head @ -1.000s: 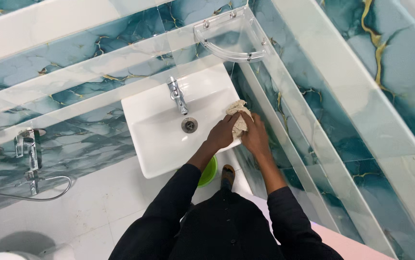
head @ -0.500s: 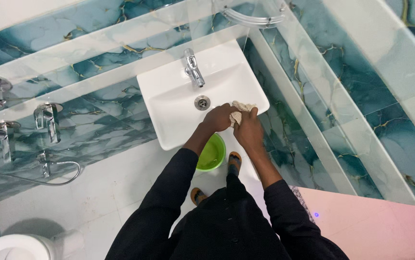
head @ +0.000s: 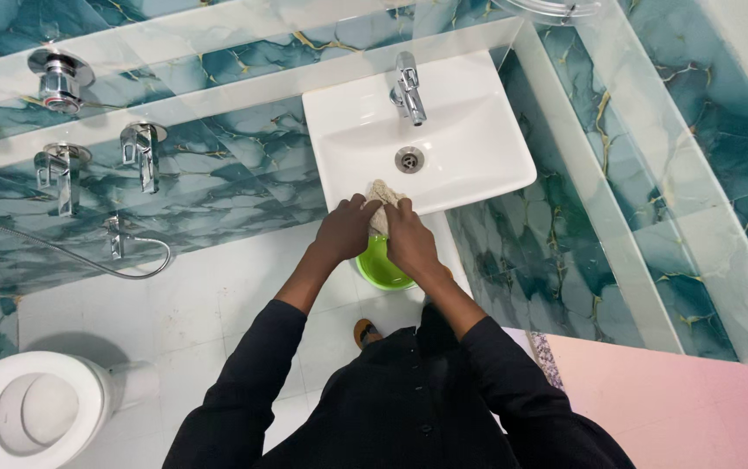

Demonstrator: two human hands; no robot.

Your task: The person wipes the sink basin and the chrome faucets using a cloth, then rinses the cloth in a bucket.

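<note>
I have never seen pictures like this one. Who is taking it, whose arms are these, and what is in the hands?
The picture comes from one camera worn on a person's head, looking straight down, so the arms in dark sleeves are that person's own. There is no machine here. The left hand and the right hand both grip a beige cloth, bunched at the front edge of a white sink. The sink has a chrome tap and a round drain. On the floor beneath the hands stands a green bucket. A white toilet sits at the lower left.
</note>
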